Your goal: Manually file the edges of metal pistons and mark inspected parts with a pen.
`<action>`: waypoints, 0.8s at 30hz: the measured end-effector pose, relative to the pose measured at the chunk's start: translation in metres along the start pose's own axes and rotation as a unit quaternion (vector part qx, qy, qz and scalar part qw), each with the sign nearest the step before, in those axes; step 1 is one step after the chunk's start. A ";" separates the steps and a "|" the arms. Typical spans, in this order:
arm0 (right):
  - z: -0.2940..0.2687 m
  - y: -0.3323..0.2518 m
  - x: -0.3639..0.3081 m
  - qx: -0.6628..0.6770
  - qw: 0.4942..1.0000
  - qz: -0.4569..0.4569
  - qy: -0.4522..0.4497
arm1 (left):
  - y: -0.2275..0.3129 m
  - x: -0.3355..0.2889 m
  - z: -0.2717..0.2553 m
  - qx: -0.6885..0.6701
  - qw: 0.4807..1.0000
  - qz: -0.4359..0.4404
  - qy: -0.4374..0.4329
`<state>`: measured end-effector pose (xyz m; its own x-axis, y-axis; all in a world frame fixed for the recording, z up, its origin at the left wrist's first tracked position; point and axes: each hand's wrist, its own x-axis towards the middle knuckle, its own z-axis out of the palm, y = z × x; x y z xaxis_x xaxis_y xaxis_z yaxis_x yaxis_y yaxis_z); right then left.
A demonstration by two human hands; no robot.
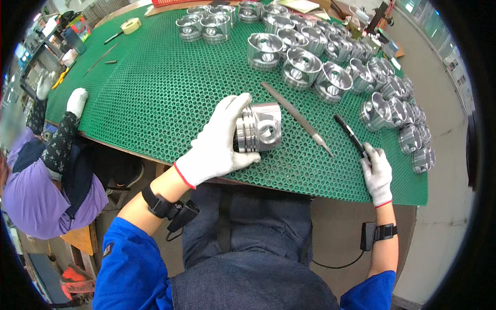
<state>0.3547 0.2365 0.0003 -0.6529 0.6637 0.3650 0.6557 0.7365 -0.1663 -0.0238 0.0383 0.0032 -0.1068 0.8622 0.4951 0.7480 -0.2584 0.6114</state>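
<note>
My left hand (219,137), in a white knit glove with a red cuff, is wrapped round a shiny metal piston (268,127). The piston lies on its side near the table's front edge, its ring grooves toward my palm and its pin hole facing up. My right hand (377,173), gloved the same way, is closed on the near end of a slim black pen-like tool (350,131), whose far end points away to the left. Between the two hands a grey file (297,117) with a pointed tang lies slantwise on the green mat (170,82).
Many pistons (301,67) stand in rows at the back and right. Far left are a tape roll (131,26), a thin rod (101,59) and yellow-handled pliers (61,77). A co-worker's gloved hand (77,102) rests on the left table edge. A red crate (173,2) stands at the back.
</note>
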 end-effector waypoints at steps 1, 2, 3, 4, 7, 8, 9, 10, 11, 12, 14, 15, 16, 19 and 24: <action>0.002 0.002 0.000 -0.001 1.000 -0.006 0.007 | 0.008 -0.002 0.000 0.035 0.999 0.001 0.000; 0.003 0.004 0.000 0.002 1.000 0.002 0.004 | 0.016 -0.006 -0.001 0.070 0.998 0.003 0.000; 0.002 0.005 -0.001 0.007 1.000 0.006 0.004 | 0.025 -0.012 -0.004 0.082 0.997 -0.006 -0.007; 0.002 0.005 -0.001 0.013 1.000 0.006 0.007 | 0.035 -0.017 -0.009 0.083 0.996 -0.024 0.003; 0.007 0.013 -0.002 0.006 1.000 -0.002 0.029 | 0.045 -0.037 -0.015 0.035 0.998 0.007 0.042; 0.008 0.015 -0.004 0.001 0.999 -0.001 0.035 | 0.056 -0.037 -0.019 0.070 0.996 -0.008 0.046; 0.010 0.016 -0.005 0.005 0.999 -0.005 0.035 | 0.059 -0.039 -0.022 0.102 0.993 0.021 0.059; 0.011 0.017 -0.006 0.021 0.999 0.003 0.036 | 0.062 -0.041 -0.024 0.134 0.987 0.050 0.073; 0.012 0.018 -0.007 0.037 0.999 0.011 0.038 | 0.066 -0.043 -0.025 0.139 0.986 0.049 0.076; 0.013 0.018 -0.007 0.038 0.998 0.008 0.041 | 0.069 -0.046 -0.027 0.160 0.982 0.052 0.089; 0.014 0.019 -0.009 0.033 0.998 -0.005 0.056 | 0.072 -0.051 -0.029 0.184 0.976 0.057 0.104; 0.014 0.019 -0.009 0.033 0.998 0.000 0.053 | 0.072 -0.055 -0.030 0.196 0.971 0.072 0.115; 0.014 0.018 -0.009 0.035 0.998 -0.005 0.057 | 0.071 -0.059 -0.030 0.208 0.966 0.088 0.125; 0.013 0.018 -0.009 0.017 0.999 0.001 0.048 | 0.071 -0.068 -0.031 0.246 0.945 0.138 0.163; 0.016 0.016 -0.004 0.017 0.999 0.002 0.040 | 0.085 -0.087 -0.041 -0.191 0.970 -0.120 0.095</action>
<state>0.3617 0.2481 -0.0183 -0.6168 0.6552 0.4363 0.6443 0.7386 -0.1983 0.0226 -0.0763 0.0377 -0.3940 0.8310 0.3927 0.3934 -0.2337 0.8892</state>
